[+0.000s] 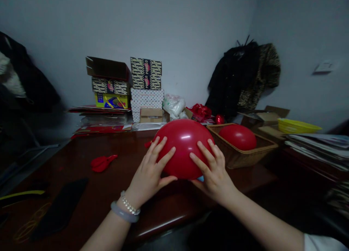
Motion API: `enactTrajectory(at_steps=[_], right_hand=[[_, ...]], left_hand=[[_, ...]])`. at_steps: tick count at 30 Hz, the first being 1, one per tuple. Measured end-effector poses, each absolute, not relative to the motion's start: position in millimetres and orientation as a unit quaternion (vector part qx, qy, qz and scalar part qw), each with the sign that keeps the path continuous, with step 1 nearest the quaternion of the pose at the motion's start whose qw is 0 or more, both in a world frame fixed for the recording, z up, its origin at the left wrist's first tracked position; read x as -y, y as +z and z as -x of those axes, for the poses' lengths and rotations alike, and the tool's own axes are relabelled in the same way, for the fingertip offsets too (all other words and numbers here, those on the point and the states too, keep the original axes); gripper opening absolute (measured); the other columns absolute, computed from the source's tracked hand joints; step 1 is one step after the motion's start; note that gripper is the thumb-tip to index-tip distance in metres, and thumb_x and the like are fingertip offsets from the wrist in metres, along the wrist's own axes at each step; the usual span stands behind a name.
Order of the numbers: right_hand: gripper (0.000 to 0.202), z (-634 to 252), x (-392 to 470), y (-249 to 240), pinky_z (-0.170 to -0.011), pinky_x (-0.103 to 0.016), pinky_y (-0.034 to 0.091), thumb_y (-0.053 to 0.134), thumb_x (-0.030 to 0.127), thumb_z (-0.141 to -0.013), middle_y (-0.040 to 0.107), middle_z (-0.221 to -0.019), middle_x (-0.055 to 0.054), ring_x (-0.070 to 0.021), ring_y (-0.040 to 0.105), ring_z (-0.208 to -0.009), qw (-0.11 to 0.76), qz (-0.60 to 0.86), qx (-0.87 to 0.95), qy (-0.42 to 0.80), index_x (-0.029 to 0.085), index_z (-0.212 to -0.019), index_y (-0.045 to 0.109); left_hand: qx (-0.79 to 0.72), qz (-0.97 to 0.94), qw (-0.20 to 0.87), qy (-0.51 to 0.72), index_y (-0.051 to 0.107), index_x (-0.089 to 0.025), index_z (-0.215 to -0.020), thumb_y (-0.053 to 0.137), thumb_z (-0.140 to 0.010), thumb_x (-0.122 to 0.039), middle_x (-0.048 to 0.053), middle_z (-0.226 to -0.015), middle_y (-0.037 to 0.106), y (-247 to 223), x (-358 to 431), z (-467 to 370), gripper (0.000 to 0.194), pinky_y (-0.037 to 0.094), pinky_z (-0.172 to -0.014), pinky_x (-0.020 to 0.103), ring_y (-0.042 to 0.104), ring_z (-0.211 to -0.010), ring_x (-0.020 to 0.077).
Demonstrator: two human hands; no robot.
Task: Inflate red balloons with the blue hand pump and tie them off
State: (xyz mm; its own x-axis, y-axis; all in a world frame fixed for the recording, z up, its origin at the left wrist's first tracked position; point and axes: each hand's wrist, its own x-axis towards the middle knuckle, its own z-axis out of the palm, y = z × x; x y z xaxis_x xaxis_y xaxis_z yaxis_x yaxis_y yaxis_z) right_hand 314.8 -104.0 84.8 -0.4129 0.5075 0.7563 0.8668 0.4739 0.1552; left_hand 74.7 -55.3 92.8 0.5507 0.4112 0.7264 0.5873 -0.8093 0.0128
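Inflated red balloon: above front of bench, between left hand and right hand | fingers: spread on its sides | right: wicker basket with second balloon | left: deflated balloons | behind: stacked boxes

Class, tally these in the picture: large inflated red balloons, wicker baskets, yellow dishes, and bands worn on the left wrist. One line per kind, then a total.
Large inflated red balloons: 2 (held balloon, balloon in the basket)
Wicker basket: 1
Yellow dish: 1
Left-wrist bands: 2 (clear beaded bracelet, greyish bangle)
Total: 6
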Motion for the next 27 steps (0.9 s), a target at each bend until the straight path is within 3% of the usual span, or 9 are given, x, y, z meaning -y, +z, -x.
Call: enactTrajectory(at_steps=[17,27], right_hand=[[0.081,-506.1,102.2,157.8,-0.106,-0.064,0.018,0.064,0.033,-0.082,0.004,-0.156,0.001,-0.0387,0.006,-0.140,0.248,0.484,0.710,-0.448,0.037,-0.145,0.015],[0.078,-572.7,115.2,139.6,-0.107,-0.063,0.017,0.060,0.031,-0.086,-0.001,-0.156,0.002,-0.0371,0.003,-0.140,0.213,0.555,0.680,-0.430,0.039,-0.146,0.011]], left_hand=[[0.142,0.846,0.116,-0.501,0.022,-0.025,-0.144,0.067,-0.077,-0.032,0.014,-0.153,0.013,141.6,-6.4,-298.3,0.082,0.021,-0.109,0.057,0.006,-0.141,0.0322],[0.127,0.868,0.064,-0.476,0.020,-0.028,-0.145,0.069,-0.075,-0.030,0.013,-0.155,0.007,121.3,-12.3,-387.4,0.085,0.018,-0.108,0.060,0.005,-0.141,0.0328]])
